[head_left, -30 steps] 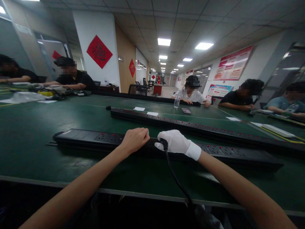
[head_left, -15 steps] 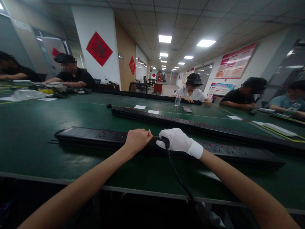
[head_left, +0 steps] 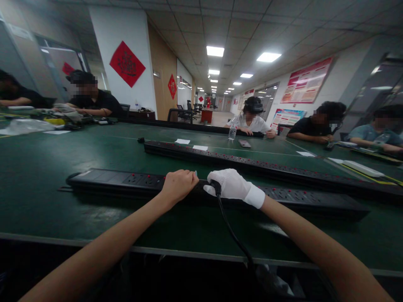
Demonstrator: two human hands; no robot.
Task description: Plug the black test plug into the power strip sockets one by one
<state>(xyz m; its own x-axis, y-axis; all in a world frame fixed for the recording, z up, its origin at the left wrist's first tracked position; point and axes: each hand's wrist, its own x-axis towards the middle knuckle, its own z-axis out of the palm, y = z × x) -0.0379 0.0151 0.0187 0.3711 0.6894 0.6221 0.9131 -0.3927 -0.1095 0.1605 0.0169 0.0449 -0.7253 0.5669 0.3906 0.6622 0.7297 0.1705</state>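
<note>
A long black power strip (head_left: 110,179) with red-marked sockets lies lengthwise before me on the green table. My right hand (head_left: 231,184), in a white dotted glove, is closed around a black power plug (head_left: 215,187) over the strip's middle. From the plug a black cable (head_left: 231,228) hangs down past the table's front edge. Just left of it my bare left hand (head_left: 180,184) rests at the strip, fingers curled in and closed. A small light-blue bit shows at its thumb tip; what the fingers hold, if anything, is hidden.
Behind lies a second long power strip (head_left: 252,162), with white paper slips (head_left: 200,148) beside it. A water bottle (head_left: 232,129) stands farther back near a person in white (head_left: 252,117). Other people sit along both sides. A plastic bag (head_left: 27,126) lies at the far left.
The view has shifted slightly, so everything sits a little further left. My left hand has turned a little and a light-blue bit now shows at its thumb. The right hand keeps the plug.
</note>
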